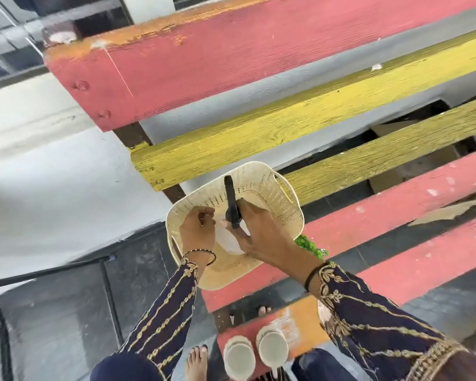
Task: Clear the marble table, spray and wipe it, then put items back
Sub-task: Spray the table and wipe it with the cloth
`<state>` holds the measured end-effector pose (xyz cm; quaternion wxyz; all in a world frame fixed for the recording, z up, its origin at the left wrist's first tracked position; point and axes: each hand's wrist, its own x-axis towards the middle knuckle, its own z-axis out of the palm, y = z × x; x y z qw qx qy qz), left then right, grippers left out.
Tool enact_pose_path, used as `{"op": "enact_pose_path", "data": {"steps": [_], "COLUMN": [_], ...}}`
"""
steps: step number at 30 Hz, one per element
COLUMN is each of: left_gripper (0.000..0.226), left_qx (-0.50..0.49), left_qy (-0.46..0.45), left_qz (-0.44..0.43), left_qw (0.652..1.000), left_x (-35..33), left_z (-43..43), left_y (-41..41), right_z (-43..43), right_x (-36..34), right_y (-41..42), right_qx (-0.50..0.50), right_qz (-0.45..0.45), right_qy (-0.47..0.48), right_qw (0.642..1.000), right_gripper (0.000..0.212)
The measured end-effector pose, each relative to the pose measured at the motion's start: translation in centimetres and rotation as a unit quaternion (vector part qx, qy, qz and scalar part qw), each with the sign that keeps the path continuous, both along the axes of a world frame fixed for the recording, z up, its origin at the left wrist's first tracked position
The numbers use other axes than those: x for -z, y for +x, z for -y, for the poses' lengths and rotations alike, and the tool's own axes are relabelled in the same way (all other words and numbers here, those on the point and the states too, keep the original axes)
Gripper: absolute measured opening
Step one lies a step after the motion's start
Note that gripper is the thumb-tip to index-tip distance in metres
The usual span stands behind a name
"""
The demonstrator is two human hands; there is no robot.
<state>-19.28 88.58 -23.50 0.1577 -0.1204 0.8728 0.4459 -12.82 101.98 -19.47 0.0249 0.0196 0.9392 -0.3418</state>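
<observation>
A cream perforated plastic basket [270, 188] rests on the left end of a slatted bench. My right hand [261, 232] reaches into it and grips a black oblong object [230, 196] that stands upright inside. My left hand [197, 229] is at the basket's left side with its fingers closed near the rim; something white [228, 242] lies in the basket between both hands. Whether the left hand pinches the rim or the white thing is unclear.
The bench has red slats [259, 59] and yellow slats [286, 127] with gaps. Two stacks of white cups [271, 347] stand on the near slat. A green leafy sprig [311, 244] pokes out by the basket. Dark tiled floor [66, 312] and my bare foot lie below.
</observation>
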Motion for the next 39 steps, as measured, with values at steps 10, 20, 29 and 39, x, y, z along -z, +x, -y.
{"op": "enact_pose_path", "data": {"steps": [10,20,29,39], "left_gripper": [0.037,0.044,0.024,0.016], "left_qx": [0.038,-0.031,-0.167,-0.214], "left_qy": [0.017,0.048,0.196,0.285], "left_qz": [0.3,0.313,0.225,0.098], "left_qw": [0.953,0.948,0.94,0.929], "left_x": [6.0,2.6,-6.1,-16.2], "left_z": [-4.2,-3.9,1.3,12.4], "left_y": [2.3,1.6,3.2,8.4], "right_z": [-4.5,-4.5,-1.5,9.9], "right_x": [0.4,-1.4,-7.8,-16.0], "right_y": [-1.1,-1.4,-2.3,-0.4], "right_qx": [0.029,0.021,0.008,-0.019], "right_qz": [0.0,0.01,-0.022,-0.078], "right_qy": [0.053,0.019,-0.055,-0.176], "right_qw": [0.998,1.0,0.998,0.981], "right_gripper": [0.034,0.037,0.019,0.01]}}
